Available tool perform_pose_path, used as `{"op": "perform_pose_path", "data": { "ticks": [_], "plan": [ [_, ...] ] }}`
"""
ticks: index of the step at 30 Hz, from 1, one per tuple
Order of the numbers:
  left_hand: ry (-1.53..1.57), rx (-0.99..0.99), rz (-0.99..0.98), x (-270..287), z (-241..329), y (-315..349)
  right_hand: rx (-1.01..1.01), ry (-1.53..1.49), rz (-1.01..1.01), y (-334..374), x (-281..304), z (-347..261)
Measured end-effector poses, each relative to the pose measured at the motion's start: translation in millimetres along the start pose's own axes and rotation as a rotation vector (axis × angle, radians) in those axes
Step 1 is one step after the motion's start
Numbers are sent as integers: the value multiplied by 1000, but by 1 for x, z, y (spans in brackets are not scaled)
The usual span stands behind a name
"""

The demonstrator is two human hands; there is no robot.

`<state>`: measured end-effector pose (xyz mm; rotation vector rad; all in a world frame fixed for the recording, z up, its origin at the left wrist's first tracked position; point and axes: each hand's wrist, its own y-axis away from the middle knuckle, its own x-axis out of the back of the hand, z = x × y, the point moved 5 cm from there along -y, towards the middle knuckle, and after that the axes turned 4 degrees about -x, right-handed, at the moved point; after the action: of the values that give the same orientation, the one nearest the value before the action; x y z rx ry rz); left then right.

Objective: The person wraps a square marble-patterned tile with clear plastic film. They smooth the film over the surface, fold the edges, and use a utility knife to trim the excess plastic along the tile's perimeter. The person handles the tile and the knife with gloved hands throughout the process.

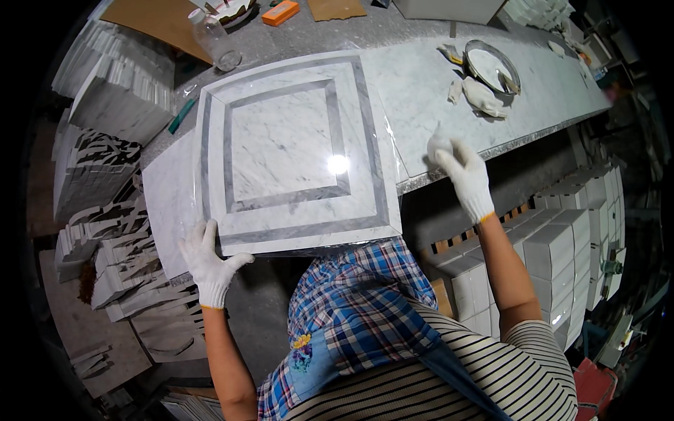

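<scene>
Marble panel (281,144) lay flat on surface (326,35), near the front edge, probably for easy reach.
Left hand (208,265), open and spread, sat at its near-left corner, likely steadying it; right hand (468,181) gripped small white bottle (440,144) tip-up, apart from panel, perhaps against drips.

At the bench's (365,34) near edge there are two gloved hands, a left hand (208,265) and a right hand (466,179), one small white object (440,145) and one square marble panel (281,133) bearing two grey frames (381,175). Two round dishes (516,69) stand farther back, one toward the right end, one at the far edge beside one clear bottle (213,41) and one orange box (281,12).
</scene>
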<state>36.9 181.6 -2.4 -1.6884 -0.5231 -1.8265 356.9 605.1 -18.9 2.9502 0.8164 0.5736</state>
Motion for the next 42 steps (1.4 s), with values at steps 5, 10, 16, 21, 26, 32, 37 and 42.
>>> {"op": "perform_pose_path", "data": {
  "ticks": [5,10,16,21,26,32,37,42],
  "plan": [
    [-12,-22,20,0,0,0,33,181,152,-71,4,9],
    [-3,-38,35,4,6,0,172,239,223,-89,0,11],
    [-2,1,-12,-1,1,0,107,390,210,-78,0,5],
    [11,-11,9,-1,2,1,137,408,216,-64,7,8],
    [27,-18,23,2,3,-1,172,475,224,-65,8,18],
    [58,-37,37,6,6,-1,260,393,352,-50,11,13],
    [46,-45,47,2,4,0,75,110,229,-2,-7,10],
    [21,-30,30,-2,0,1,-150,211,-100,62,-37,4]
  ]
}}
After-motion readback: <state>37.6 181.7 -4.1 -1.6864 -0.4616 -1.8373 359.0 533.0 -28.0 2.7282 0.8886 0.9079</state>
